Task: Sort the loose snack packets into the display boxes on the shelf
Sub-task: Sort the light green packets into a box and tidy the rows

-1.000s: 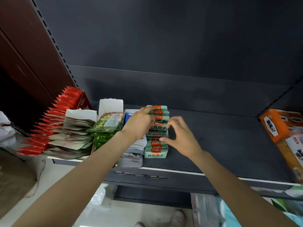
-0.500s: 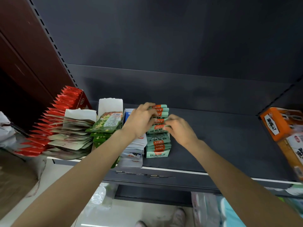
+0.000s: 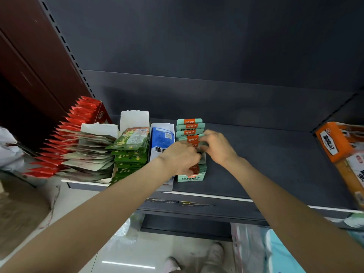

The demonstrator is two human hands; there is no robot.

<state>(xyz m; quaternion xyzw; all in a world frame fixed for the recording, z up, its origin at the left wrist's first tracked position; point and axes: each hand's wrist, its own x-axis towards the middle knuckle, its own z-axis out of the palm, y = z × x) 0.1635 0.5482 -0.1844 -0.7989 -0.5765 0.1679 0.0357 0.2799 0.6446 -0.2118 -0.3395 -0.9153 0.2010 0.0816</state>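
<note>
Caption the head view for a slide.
Both hands, left and right, grip mint-green snack packets in their cardboard display box.

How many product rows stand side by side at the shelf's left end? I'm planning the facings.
5, left to right: red packets, pale packets, green packets, blue-and-white packets, mint-green packets under both hands. Others may be hidden.

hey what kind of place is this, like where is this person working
Most likely a small shop or convenience store aisle. A dark metal shelf with a slotted upright holds rows of snack packets standing in display boxes, such as the mint-green box, and a price-label strip runs along its front edge.
</note>
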